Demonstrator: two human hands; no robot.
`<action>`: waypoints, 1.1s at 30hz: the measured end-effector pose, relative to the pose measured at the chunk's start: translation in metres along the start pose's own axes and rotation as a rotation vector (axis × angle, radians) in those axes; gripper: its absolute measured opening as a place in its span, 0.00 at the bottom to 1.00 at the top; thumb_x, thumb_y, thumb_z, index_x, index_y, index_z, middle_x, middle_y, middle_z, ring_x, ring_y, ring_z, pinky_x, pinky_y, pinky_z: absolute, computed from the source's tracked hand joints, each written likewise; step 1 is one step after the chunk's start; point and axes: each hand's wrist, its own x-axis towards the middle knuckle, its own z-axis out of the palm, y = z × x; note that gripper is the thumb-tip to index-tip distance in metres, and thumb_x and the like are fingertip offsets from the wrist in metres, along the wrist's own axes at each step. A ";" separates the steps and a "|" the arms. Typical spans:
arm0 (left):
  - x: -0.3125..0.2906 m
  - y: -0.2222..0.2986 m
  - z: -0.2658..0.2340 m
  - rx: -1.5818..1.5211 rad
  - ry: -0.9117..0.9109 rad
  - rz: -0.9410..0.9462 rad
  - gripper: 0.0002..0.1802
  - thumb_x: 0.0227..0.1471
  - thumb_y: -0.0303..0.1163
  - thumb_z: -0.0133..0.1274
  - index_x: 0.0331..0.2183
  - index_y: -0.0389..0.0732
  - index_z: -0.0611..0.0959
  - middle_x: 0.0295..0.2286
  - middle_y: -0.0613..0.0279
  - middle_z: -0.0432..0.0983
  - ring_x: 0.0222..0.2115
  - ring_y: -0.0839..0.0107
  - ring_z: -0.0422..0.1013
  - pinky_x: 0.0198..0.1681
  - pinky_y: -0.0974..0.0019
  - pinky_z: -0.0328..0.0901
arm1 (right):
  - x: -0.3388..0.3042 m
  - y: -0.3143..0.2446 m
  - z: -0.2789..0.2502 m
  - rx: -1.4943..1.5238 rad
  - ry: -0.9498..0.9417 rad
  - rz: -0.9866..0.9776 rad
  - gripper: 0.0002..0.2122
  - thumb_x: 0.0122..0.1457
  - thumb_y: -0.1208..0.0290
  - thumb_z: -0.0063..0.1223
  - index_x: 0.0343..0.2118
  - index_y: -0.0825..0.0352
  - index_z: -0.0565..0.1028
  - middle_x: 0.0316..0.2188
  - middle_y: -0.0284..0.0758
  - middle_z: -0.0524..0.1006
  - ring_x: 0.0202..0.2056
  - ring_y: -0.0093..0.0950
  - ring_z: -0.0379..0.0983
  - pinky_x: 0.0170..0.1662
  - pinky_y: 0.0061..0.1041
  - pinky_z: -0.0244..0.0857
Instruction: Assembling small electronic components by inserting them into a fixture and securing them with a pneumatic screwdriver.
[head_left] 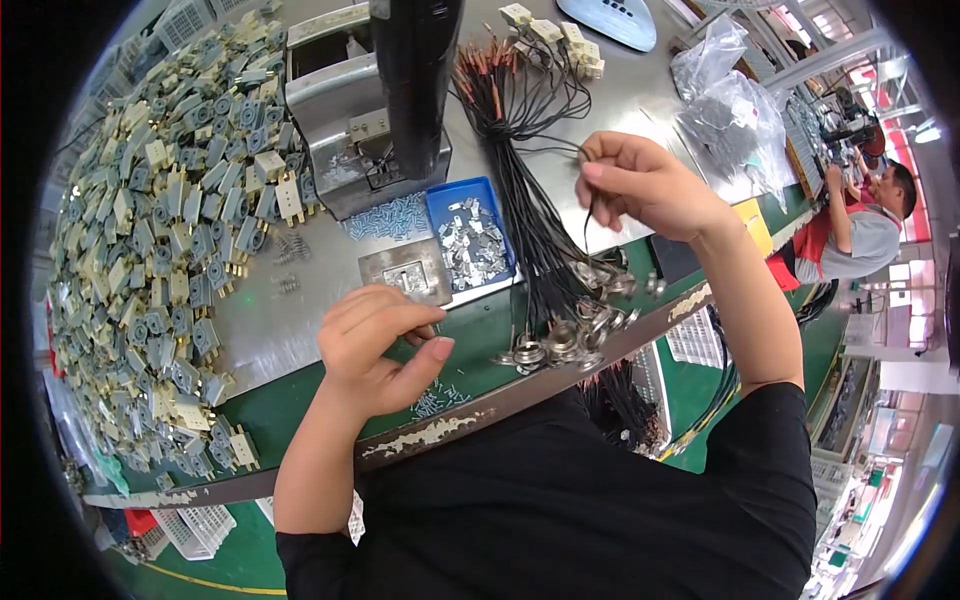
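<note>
Right hand (648,188): closed loosely on one black cable (588,222). Left hand (372,345): half-curled, contents unclear, near workbench (430,438) front edge. Risk: tugging could tangle the cable bundle (530,225).

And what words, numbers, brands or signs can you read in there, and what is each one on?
There is no text I can read for certain.
Black cable bundle: any print is too small to read.
Grey-and-cream plug housings: any marks are too small.
Clear plastic bags: no readable lettering.
Background at right: too small and blurred to read.
</note>
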 end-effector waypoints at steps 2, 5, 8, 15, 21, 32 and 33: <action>0.002 0.003 0.001 -0.034 0.036 -0.018 0.10 0.44 0.26 0.69 0.31 0.39 0.86 0.19 0.66 0.77 0.19 0.69 0.74 0.25 0.68 0.66 | -0.002 -0.006 0.011 -0.055 0.000 0.028 0.09 0.74 0.65 0.50 0.41 0.66 0.70 0.28 0.33 0.79 0.25 0.20 0.76 0.28 0.19 0.68; 0.006 0.009 -0.001 -0.067 -0.006 -0.071 0.10 0.45 0.27 0.69 0.32 0.38 0.86 0.20 0.64 0.79 0.20 0.69 0.76 0.26 0.68 0.67 | 0.001 -0.011 0.017 -0.135 0.017 0.016 0.09 0.74 0.65 0.49 0.42 0.66 0.71 0.27 0.34 0.79 0.24 0.21 0.76 0.28 0.20 0.70; 0.014 0.018 0.001 -0.065 -0.123 -0.120 0.16 0.48 0.28 0.69 0.41 0.36 0.86 0.30 0.58 0.83 0.27 0.67 0.79 0.32 0.65 0.72 | 0.011 -0.009 0.015 0.400 0.012 -0.040 0.09 0.74 0.65 0.49 0.40 0.65 0.72 0.30 0.35 0.81 0.25 0.25 0.78 0.29 0.19 0.71; 0.041 0.046 0.026 -0.524 -0.008 -0.458 0.35 0.47 0.25 0.72 0.56 0.35 0.78 0.45 0.52 0.81 0.41 0.67 0.79 0.50 0.66 0.72 | 0.021 -0.033 0.074 0.721 0.231 0.052 0.08 0.73 0.68 0.49 0.39 0.67 0.74 0.35 0.38 0.82 0.25 0.27 0.79 0.28 0.19 0.77; 0.034 0.059 -0.003 0.035 -0.031 -0.212 0.20 0.50 0.24 0.70 0.46 0.38 0.84 0.30 0.61 0.83 0.29 0.67 0.80 0.34 0.70 0.72 | 0.031 -0.034 0.089 -0.980 0.268 -0.881 0.10 0.57 0.67 0.68 0.30 0.64 0.76 0.20 0.37 0.74 0.21 0.33 0.73 0.25 0.32 0.63; 0.016 0.012 -0.044 -1.075 0.277 -0.776 0.14 0.61 0.34 0.63 0.40 0.37 0.75 0.24 0.62 0.73 0.15 0.85 0.54 0.21 0.78 0.52 | 0.059 -0.033 0.120 -0.753 -0.281 -0.990 0.10 0.54 0.77 0.67 0.40 0.69 0.80 0.27 0.39 0.78 0.29 0.38 0.76 0.32 0.36 0.69; 0.016 0.007 -0.044 -1.072 0.282 -0.785 0.14 0.61 0.34 0.63 0.40 0.37 0.75 0.24 0.62 0.73 0.15 0.85 0.54 0.21 0.78 0.52 | 0.062 -0.032 0.121 -0.666 -0.285 -0.927 0.09 0.55 0.77 0.66 0.39 0.69 0.81 0.25 0.39 0.77 0.27 0.38 0.75 0.30 0.35 0.68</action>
